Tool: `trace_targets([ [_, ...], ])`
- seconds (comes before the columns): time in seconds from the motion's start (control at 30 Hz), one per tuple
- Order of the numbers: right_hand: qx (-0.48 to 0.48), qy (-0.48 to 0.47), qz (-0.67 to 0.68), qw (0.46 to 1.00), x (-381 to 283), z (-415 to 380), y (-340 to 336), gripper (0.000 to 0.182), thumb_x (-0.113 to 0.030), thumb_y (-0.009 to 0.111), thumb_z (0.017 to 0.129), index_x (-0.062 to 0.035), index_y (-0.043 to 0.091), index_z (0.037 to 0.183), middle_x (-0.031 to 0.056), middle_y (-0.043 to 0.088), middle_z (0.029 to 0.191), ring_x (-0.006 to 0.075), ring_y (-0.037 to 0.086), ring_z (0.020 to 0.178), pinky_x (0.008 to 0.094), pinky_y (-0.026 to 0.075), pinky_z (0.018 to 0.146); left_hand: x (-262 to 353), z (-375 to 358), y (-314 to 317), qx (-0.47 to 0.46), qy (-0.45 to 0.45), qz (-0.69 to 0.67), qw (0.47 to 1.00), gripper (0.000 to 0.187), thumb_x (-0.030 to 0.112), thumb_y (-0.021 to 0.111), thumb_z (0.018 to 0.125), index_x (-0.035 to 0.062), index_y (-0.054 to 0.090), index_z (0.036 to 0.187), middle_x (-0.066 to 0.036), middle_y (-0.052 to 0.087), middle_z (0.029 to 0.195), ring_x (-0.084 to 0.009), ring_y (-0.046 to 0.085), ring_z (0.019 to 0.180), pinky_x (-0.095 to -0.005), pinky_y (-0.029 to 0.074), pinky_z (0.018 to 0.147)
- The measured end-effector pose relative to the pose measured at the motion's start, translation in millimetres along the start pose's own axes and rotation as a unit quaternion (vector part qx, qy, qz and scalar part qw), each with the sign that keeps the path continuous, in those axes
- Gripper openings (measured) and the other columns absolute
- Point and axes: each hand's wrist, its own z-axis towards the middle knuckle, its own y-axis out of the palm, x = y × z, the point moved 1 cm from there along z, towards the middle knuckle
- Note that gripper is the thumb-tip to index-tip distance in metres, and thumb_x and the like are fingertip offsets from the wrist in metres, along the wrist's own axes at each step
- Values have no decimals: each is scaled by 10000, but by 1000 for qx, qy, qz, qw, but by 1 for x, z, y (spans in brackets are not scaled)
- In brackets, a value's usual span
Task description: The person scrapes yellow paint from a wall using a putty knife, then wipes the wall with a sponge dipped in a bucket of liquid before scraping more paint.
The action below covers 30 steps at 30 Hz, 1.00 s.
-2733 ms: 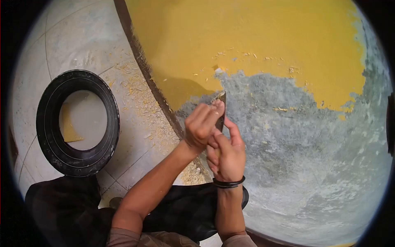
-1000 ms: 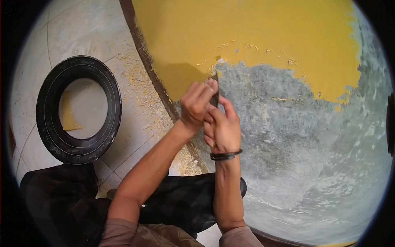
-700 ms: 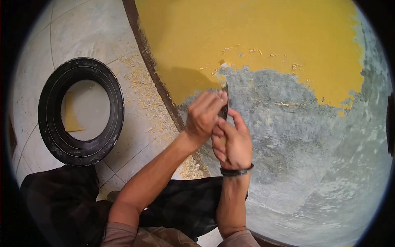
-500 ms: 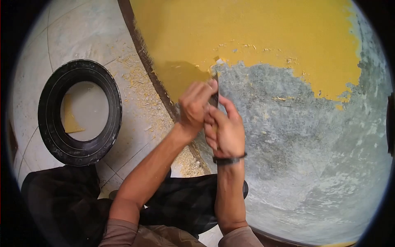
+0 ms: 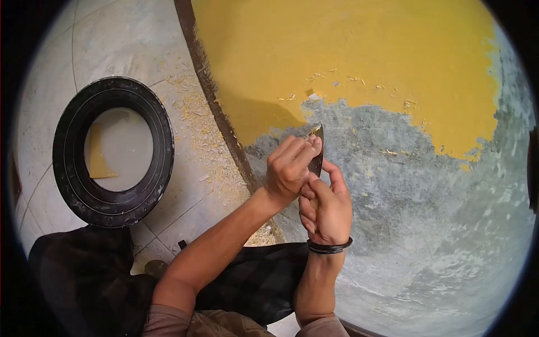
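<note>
**Q:** State the position of your hands and what they hold.

**A:** Both my hands grip one scraper (image 5: 317, 154). My left hand (image 5: 289, 168) is curled closed over the upper part of the blade, fingers folded down on it. My right hand (image 5: 325, 208) is closed around the lower part, thumb raised along the blade; a dark wristband (image 5: 329, 246) sits on that wrist. The two hands touch each other.

**Q:** Where is the scraper on the work surface?

**A:** The blade tip rests against the wall (image 5: 426, 224), on the bare grey area just below the ragged edge of the yellow paint (image 5: 348, 50). Small yellow flecks cling to the tip.

**Q:** What lies around the work area?

**A:** Paint shavings (image 5: 202, 140) lie in a band on the tiled floor (image 5: 112, 39) along the dark base strip of the wall. A black ring (image 5: 112, 151) lies flat on the floor to the left, well apart from my hands. My dark trousers (image 5: 84, 281) fill the lower left of the view.
</note>
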Motion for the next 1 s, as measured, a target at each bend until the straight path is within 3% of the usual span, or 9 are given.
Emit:
trace_targets([
  [0.07,16,-7,5,1000,4,9,8,355,-61,522,903,-24,413,1239,26,476,618,48,314,340,218,192,281,-14,0,4,25,30,12,999,264,183,612,782,-11,618,960,-151,588,800,-324,577,705,-389,476,615],
  [0.17,-5,2,17,1000,0,22,24,357,-61,517,897,-24,405,1233,24,471,621,54,316,337,224,194,276,-15,17,-13,-14,-13,3,1000,246,147,603,779,-13,622,964,-141,585,792,-318,577,703,-385,477,606],
  [0.33,35,-22,-37,998,5,-4,7,310,-49,501,899,-29,418,1196,22,464,621,62,357,345,232,225,285,-8,-7,5,6,-9,-44,999,395,344,637,773,-16,631,935,-140,588,754,-320,576,696,-398,465,587],
  [0.5,31,-8,-14,999,3,17,14,299,-55,509,892,-38,443,1183,23,472,616,69,360,355,240,228,287,-18,5,-7,22,19,-72,997,451,407,602,821,-20,623,963,-147,586,773,-335,582,710,-404,461,598],
  [0.57,-39,30,5,999,4,32,10,303,-56,519,889,-47,445,1183,24,477,616,69,360,361,239,225,294,-22,8,-10,-1,10,-12,1000,461,419,597,813,-17,615,961,-152,577,776,-347,580,715,-413,459,601],
  [0.7,25,3,-13,1000,9,7,19,287,-50,519,889,-61,453,1169,23,477,610,67,364,362,238,205,296,-14,-4,-11,-27,-33,-59,997,408,397,577,847,-4,602,919,-158,588,796,-351,585,725,-420,463,626],
  [0.87,17,-8,-30,999,14,14,3,257,-31,510,880,-44,468,1133,23,475,591,76,380,354,255,222,299,-15,-10,1,43,21,-33,998,283,283,584,843,8,605,905,-146,604,807,-341,602,743,-406,473,629],
  [0.97,2,-1,-39,999,18,45,28,290,-24,514,875,-39,465,1160,19,471,585,77,381,355,257,227,302,-37,-1,-15,-16,-66,32,997,245,245,588,840,9,607,904,-145,591,780,-331,593,715,-399,465,603],
  [1.0,-15,2,-24,1000,20,42,30,321,-22,522,876,-55,458,1189,19,473,588,80,380,354,258,230,305,-37,1,-19,-22,-69,15,997,182,160,614,793,10,607,896,-141,571,752,-322,577,681,-392,453,577],
])
